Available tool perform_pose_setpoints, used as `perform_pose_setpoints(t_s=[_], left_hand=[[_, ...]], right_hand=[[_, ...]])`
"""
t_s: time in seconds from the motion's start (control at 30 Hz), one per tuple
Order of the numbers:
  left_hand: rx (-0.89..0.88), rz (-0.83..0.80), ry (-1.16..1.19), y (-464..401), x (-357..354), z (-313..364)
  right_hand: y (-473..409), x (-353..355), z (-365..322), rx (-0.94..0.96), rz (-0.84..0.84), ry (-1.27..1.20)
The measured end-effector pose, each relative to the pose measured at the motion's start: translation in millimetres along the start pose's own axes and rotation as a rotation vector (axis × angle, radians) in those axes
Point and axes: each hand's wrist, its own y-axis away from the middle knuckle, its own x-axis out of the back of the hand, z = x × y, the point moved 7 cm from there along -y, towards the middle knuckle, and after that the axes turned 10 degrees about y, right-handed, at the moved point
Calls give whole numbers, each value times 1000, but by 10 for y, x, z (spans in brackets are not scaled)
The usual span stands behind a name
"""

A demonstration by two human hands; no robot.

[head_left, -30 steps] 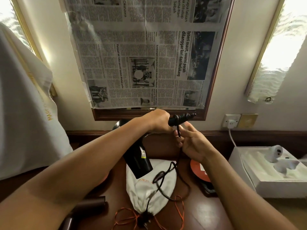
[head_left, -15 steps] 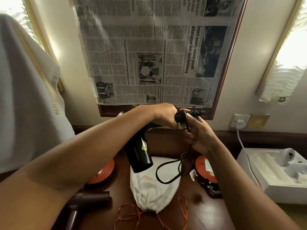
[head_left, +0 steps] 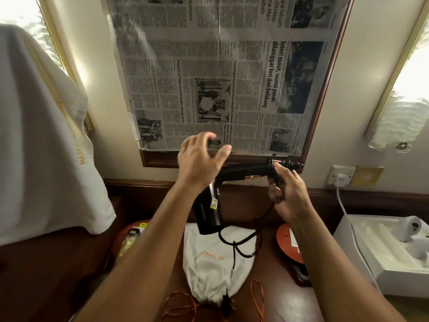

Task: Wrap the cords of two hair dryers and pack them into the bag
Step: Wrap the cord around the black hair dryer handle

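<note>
A black hair dryer (head_left: 209, 214) hangs above the desk, its barrel pointing down and its handle reaching right. My right hand (head_left: 286, 194) grips the end of the handle where the black cord (head_left: 241, 242) comes out, and the cord also runs through its fingers. From there the cord drops in loose loops onto the white drawstring bag (head_left: 209, 270), and its plug (head_left: 226, 305) lies at the bag's gathered mouth. My left hand (head_left: 199, 161) is lifted off the dryer with its fingers spread, holding nothing. The second hair dryer is out of sight.
The bag's orange drawstring (head_left: 257, 296) trails on the dark wooden desk (head_left: 274, 298). Round orange items (head_left: 287, 242) lie on either side of the bag. A white box (head_left: 394, 270) stands at the right under a wall socket (head_left: 341, 177). White cloth (head_left: 46, 140) hangs at the left.
My left hand has let go of the dryer's handle and risen with fingers spread. My right hand now carries the dryer alone by the handle end, which has swung right.
</note>
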Motion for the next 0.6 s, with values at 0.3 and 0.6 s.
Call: perform_pose_setpoints(t_s=[0.3, 0.6], left_hand=[[843, 118, 1033, 680, -150, -1048], [846, 24, 1260, 1021, -314, -1138]], right_hand=[[26, -103, 142, -20, 41, -1], [160, -201, 253, -68, 34, 6]])
